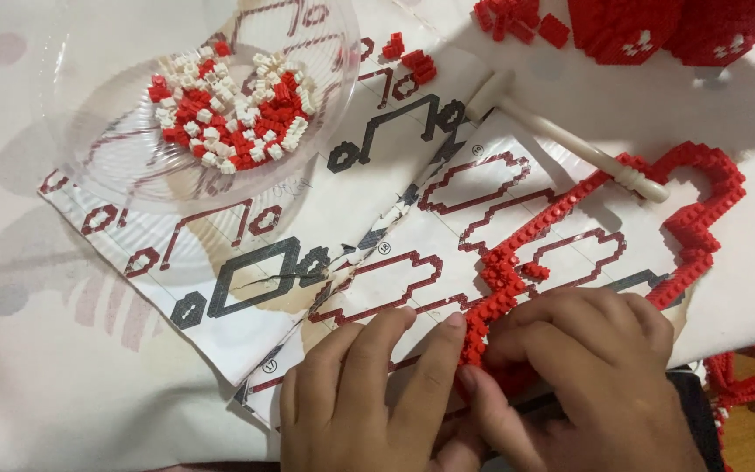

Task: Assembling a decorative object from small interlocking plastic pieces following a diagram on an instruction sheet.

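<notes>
Brick outline pinched by right hand.

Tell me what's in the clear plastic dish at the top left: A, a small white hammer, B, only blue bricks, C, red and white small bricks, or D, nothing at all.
C: the clear dish holds a heap of red and white small bricks, while the small white hammer lies apart on the instruction sheet to its right.
</notes>
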